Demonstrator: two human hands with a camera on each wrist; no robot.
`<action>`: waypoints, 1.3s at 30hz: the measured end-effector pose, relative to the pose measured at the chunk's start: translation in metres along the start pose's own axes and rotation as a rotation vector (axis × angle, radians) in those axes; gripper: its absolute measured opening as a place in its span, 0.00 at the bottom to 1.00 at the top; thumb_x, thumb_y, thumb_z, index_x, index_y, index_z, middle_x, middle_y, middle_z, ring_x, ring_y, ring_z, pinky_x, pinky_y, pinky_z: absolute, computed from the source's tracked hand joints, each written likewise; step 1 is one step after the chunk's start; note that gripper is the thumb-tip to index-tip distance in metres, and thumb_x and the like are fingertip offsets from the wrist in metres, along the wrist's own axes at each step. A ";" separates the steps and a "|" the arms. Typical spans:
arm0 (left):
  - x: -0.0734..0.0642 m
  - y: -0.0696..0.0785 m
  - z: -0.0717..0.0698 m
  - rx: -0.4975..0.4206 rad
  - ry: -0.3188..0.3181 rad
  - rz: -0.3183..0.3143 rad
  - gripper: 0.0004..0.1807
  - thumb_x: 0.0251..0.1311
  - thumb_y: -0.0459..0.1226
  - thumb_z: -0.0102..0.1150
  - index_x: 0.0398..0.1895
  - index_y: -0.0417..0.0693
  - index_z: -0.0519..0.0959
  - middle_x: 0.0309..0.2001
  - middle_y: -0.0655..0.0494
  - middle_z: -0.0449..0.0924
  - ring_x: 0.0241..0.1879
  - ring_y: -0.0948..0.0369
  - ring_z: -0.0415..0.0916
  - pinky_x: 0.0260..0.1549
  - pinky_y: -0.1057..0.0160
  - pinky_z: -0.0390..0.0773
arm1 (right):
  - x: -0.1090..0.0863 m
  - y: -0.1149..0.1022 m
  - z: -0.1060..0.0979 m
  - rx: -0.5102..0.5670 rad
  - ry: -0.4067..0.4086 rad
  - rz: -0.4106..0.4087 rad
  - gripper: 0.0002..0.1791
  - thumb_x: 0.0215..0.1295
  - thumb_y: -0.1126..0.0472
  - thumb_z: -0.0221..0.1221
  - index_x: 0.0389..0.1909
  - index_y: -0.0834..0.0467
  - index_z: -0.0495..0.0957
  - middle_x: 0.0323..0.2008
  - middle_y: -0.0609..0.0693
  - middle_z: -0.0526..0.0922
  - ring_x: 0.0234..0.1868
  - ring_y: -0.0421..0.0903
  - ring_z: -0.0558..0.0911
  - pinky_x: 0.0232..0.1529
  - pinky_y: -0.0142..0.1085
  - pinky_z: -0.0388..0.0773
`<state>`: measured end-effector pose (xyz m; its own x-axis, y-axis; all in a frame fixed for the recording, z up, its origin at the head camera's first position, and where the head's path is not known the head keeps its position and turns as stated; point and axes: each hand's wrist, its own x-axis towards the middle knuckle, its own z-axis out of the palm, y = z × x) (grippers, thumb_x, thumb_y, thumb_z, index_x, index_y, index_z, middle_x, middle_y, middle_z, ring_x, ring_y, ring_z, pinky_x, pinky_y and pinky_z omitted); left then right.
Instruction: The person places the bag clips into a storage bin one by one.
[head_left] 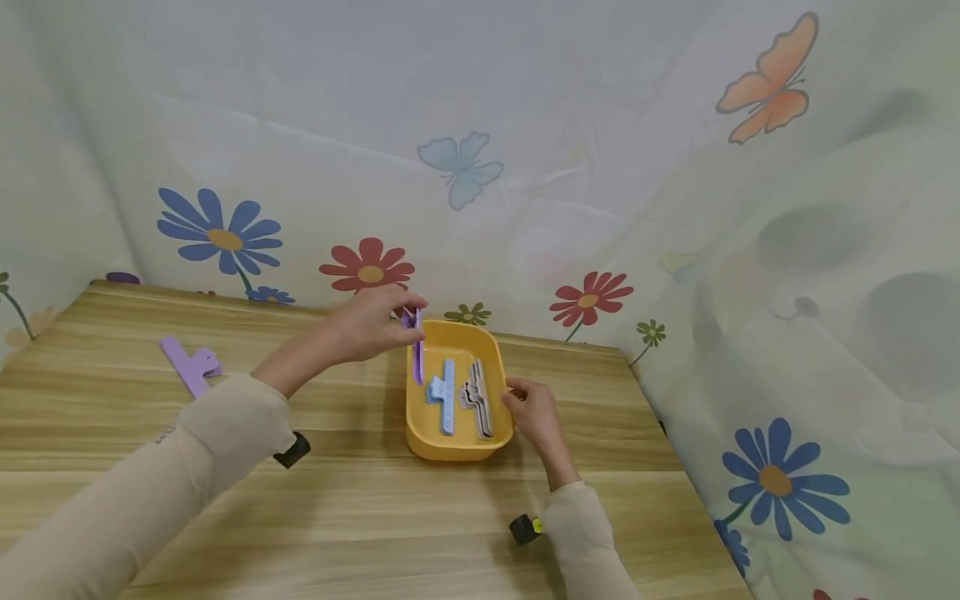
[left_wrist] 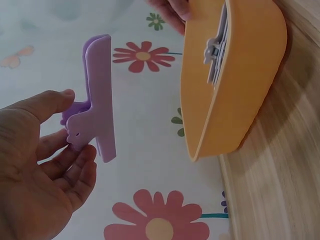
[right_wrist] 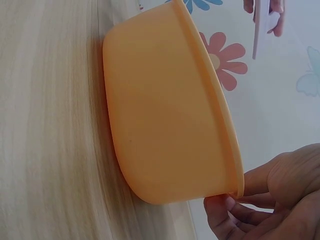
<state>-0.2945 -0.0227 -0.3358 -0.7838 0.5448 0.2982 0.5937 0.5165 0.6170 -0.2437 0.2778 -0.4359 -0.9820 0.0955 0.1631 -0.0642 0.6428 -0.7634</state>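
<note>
My left hand (head_left: pixel 371 325) pinches a purple bag clip (left_wrist: pixel 102 100) by its handles, thumb on one side and fingers on the other. The clip hangs above the left rim of a yellow plastic basket (head_left: pixel 450 453), its long bar pointing down in the head view. At the basket's right side, my right hand (head_left: pixel 534 410) grips the rim between thumb and fingers. Inside the basket lie a light blue clip (head_left: pixel 448 398) and, right of it, grey-white clips (head_left: pixel 482 402) close together. Another purple clip (head_left: pixel 189 367) lies on the table, left of my left forearm.
The basket stands on a wood-grain table (head_left: pixel 360 525) near its back edge. A white curtain (head_left: pixel 562 100) printed with flowers and butterflies hangs behind and to the right. A small dark purple object (head_left: pixel 123 277) shows at the table's far left corner.
</note>
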 end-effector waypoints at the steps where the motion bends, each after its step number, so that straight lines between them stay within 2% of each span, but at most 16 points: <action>1: 0.001 0.000 0.003 0.000 -0.005 0.005 0.27 0.64 0.37 0.70 0.63 0.33 0.78 0.52 0.43 0.83 0.51 0.50 0.79 0.54 0.50 0.81 | 0.000 0.000 0.000 0.000 0.000 -0.001 0.16 0.65 0.74 0.62 0.53 0.75 0.82 0.33 0.60 0.84 0.30 0.43 0.77 0.28 0.29 0.74; 13: 0.010 0.001 0.031 0.066 -0.082 -0.006 0.29 0.65 0.42 0.70 0.64 0.35 0.78 0.53 0.45 0.81 0.53 0.50 0.76 0.57 0.51 0.79 | -0.001 0.001 0.001 0.014 0.003 -0.015 0.16 0.64 0.74 0.62 0.52 0.76 0.82 0.31 0.59 0.84 0.29 0.42 0.76 0.27 0.29 0.74; 19: 0.017 0.000 0.045 0.056 -0.108 -0.023 0.29 0.65 0.42 0.70 0.64 0.34 0.78 0.52 0.45 0.82 0.50 0.51 0.77 0.55 0.53 0.79 | 0.001 0.004 0.002 0.014 0.002 -0.032 0.16 0.64 0.75 0.61 0.53 0.76 0.82 0.30 0.59 0.83 0.28 0.41 0.75 0.25 0.28 0.73; 28: 0.023 -0.003 0.063 0.074 -0.138 0.000 0.27 0.66 0.43 0.69 0.62 0.35 0.79 0.51 0.47 0.83 0.50 0.53 0.78 0.56 0.52 0.78 | 0.000 0.003 0.002 0.018 -0.001 -0.021 0.16 0.65 0.75 0.61 0.53 0.75 0.82 0.31 0.59 0.83 0.28 0.42 0.76 0.26 0.29 0.73; 34: 0.029 -0.004 0.075 0.065 -0.175 -0.060 0.28 0.67 0.42 0.69 0.64 0.36 0.78 0.55 0.46 0.82 0.55 0.53 0.78 0.60 0.52 0.78 | 0.000 0.004 0.001 0.020 -0.002 -0.020 0.17 0.65 0.74 0.62 0.53 0.75 0.82 0.32 0.60 0.84 0.29 0.43 0.77 0.26 0.29 0.74; 39: 0.032 -0.004 0.083 0.093 -0.203 -0.093 0.28 0.67 0.42 0.69 0.65 0.36 0.78 0.58 0.44 0.81 0.60 0.50 0.77 0.63 0.50 0.76 | 0.000 0.003 0.000 0.015 -0.003 -0.013 0.17 0.65 0.74 0.62 0.54 0.75 0.81 0.32 0.60 0.84 0.30 0.43 0.77 0.27 0.29 0.74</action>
<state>-0.3066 0.0473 -0.3898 -0.7890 0.6086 0.0845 0.5420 0.6245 0.5624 -0.2442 0.2797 -0.4387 -0.9816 0.0848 0.1710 -0.0795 0.6327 -0.7703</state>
